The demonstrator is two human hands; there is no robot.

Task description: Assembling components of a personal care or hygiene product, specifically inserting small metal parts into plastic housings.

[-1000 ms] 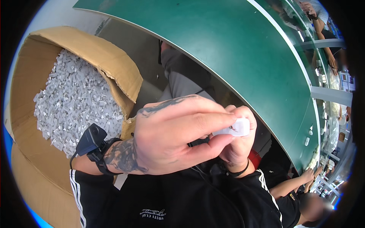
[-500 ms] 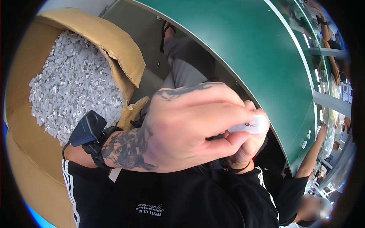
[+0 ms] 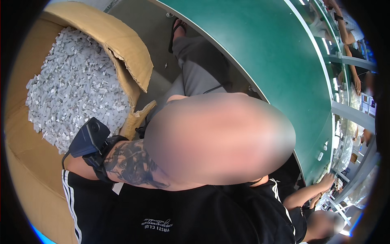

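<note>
My left hand (image 3: 195, 136) reaches in from the left on a tattooed forearm, which wears a dark box-shaped device (image 3: 90, 136) on a black strap. It meets my right hand (image 3: 266, 156) in front of my black shirt, beside the edge of the green table (image 3: 260, 53). A heavy blur covers both hands, so their fingers and anything between them are hidden. To the left, a large open cardboard box (image 3: 122, 38) holds a heap of small whitish translucent plastic pieces (image 3: 77, 89), some with thin metal pins.
Small white pieces (image 3: 320, 156) lie near the green table's right end. At the lower right sits another person, an arm (image 3: 304, 195) at the table. Grey metal frame bars (image 3: 353, 113) stand beyond the table. My grey-trousered leg (image 3: 199, 61) is beneath its edge.
Half a second ago my hands were sharp, the left pinching at a small white translucent piece in the right; now blur covers them. The other person's arm has drawn lower. The view has shifted slightly.
</note>
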